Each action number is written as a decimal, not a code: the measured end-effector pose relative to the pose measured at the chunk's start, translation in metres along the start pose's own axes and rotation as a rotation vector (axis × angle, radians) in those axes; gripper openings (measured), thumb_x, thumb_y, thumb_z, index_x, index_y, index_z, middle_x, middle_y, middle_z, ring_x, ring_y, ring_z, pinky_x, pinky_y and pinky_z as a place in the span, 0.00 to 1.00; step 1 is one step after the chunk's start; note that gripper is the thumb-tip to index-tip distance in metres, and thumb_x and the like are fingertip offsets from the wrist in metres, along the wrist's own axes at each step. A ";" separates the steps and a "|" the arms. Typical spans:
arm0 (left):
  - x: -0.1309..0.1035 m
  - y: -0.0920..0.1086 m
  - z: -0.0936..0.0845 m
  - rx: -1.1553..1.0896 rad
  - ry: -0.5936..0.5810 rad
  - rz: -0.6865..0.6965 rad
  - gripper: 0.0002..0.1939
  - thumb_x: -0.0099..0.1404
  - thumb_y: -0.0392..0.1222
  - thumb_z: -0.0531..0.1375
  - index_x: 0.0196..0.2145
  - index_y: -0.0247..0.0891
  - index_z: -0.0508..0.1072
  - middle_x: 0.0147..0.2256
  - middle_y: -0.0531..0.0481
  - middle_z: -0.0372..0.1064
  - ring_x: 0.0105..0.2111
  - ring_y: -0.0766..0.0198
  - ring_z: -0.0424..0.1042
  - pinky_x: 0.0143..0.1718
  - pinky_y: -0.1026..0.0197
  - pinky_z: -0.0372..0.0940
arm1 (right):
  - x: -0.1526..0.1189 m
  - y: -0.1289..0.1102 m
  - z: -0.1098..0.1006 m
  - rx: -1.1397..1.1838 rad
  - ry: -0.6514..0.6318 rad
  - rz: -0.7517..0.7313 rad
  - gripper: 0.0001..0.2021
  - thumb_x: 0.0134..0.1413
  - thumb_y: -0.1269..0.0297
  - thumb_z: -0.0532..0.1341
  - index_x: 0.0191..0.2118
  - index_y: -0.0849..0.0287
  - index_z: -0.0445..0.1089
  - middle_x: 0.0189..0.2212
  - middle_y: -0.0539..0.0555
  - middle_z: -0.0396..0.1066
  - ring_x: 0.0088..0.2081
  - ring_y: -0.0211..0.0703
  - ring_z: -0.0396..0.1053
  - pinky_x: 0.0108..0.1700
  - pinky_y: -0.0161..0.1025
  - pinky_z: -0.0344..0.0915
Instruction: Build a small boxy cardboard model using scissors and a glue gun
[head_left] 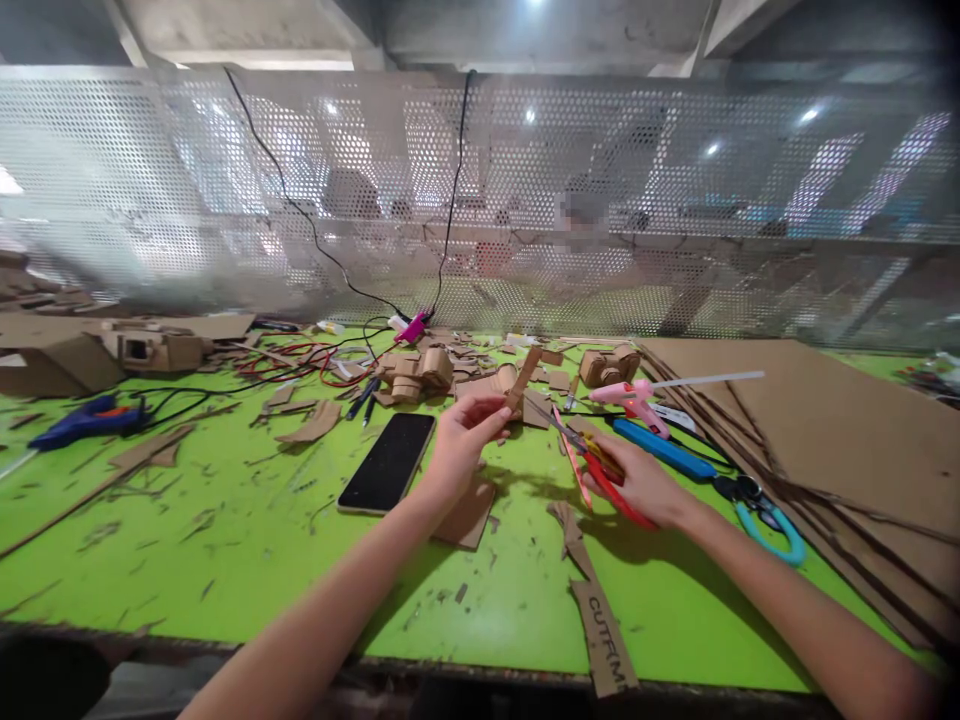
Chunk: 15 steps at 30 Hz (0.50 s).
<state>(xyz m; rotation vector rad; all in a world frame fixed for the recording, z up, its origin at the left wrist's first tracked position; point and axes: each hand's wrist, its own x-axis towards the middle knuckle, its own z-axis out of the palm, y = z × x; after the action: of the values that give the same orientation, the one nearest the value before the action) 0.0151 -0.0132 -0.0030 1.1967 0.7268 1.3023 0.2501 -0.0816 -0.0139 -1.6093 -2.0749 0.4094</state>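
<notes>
My left hand pinches a narrow cardboard strip that stands up tilted from the fingertips. My right hand is closed around red-handled scissors, whose blades point left toward the strip. Whether the blades touch the strip I cannot tell. A thin pinkish-red stick lies by the scissors, partly hidden by the right hand. Beneath my left wrist is a flat cardboard piece. A black phone rests left of that hand, and a torn, printed cardboard strip lies near the front edge.
Cardboard camera models stand farther back among scraps. To the right are a pink glue gun, a blue cutter, teal-handled shears and large cardboard sheets. A blue glue gun lies left. A perforated screen closes the back.
</notes>
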 end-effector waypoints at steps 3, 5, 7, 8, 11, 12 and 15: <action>-0.001 0.001 0.000 0.011 0.030 0.020 0.14 0.50 0.44 0.68 0.34 0.35 0.75 0.32 0.47 0.77 0.34 0.61 0.76 0.30 0.64 0.68 | -0.001 -0.002 -0.001 0.013 -0.007 0.016 0.21 0.53 0.47 0.60 0.43 0.60 0.70 0.42 0.60 0.73 0.40 0.53 0.70 0.44 0.46 0.65; 0.000 0.002 0.000 0.009 0.052 0.022 0.14 0.50 0.44 0.68 0.34 0.35 0.76 0.32 0.47 0.77 0.34 0.60 0.76 0.31 0.63 0.68 | -0.001 -0.003 -0.002 0.020 -0.009 0.026 0.20 0.53 0.47 0.60 0.42 0.59 0.70 0.41 0.59 0.73 0.39 0.52 0.70 0.44 0.45 0.65; 0.000 0.002 0.000 0.000 0.063 0.018 0.14 0.50 0.44 0.68 0.34 0.35 0.77 0.33 0.46 0.78 0.36 0.59 0.77 0.33 0.62 0.69 | -0.001 -0.004 -0.003 0.026 -0.015 0.036 0.18 0.53 0.48 0.60 0.39 0.59 0.71 0.38 0.57 0.74 0.37 0.51 0.70 0.42 0.44 0.65; 0.000 0.002 0.000 -0.005 0.063 0.016 0.14 0.50 0.44 0.68 0.35 0.35 0.77 0.34 0.46 0.78 0.36 0.59 0.77 0.34 0.62 0.70 | -0.001 -0.005 -0.004 0.028 -0.018 0.039 0.18 0.53 0.48 0.60 0.38 0.59 0.72 0.36 0.57 0.74 0.36 0.50 0.69 0.40 0.43 0.65; -0.001 0.002 0.001 -0.005 0.052 0.012 0.15 0.50 0.44 0.68 0.35 0.35 0.77 0.34 0.45 0.78 0.36 0.58 0.77 0.34 0.61 0.70 | -0.001 -0.008 -0.004 0.026 -0.023 0.026 0.17 0.53 0.48 0.59 0.34 0.59 0.71 0.32 0.55 0.74 0.32 0.47 0.68 0.36 0.40 0.63; -0.001 0.002 0.002 0.001 0.047 0.012 0.15 0.50 0.44 0.68 0.35 0.34 0.77 0.34 0.45 0.78 0.36 0.58 0.77 0.34 0.61 0.70 | -0.001 -0.010 -0.005 0.024 -0.025 0.019 0.17 0.53 0.48 0.59 0.33 0.59 0.71 0.31 0.54 0.73 0.31 0.46 0.68 0.35 0.39 0.63; -0.004 0.004 0.003 0.021 0.038 0.018 0.16 0.49 0.44 0.69 0.35 0.34 0.75 0.32 0.46 0.78 0.34 0.59 0.77 0.32 0.62 0.69 | -0.002 -0.013 -0.005 0.045 -0.038 0.019 0.16 0.53 0.49 0.60 0.31 0.59 0.70 0.30 0.53 0.73 0.30 0.44 0.66 0.32 0.37 0.61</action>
<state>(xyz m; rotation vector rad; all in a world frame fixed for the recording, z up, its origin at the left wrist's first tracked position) 0.0159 -0.0179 0.0006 1.2009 0.7605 1.3385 0.2424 -0.0870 -0.0038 -1.6077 -2.0646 0.4932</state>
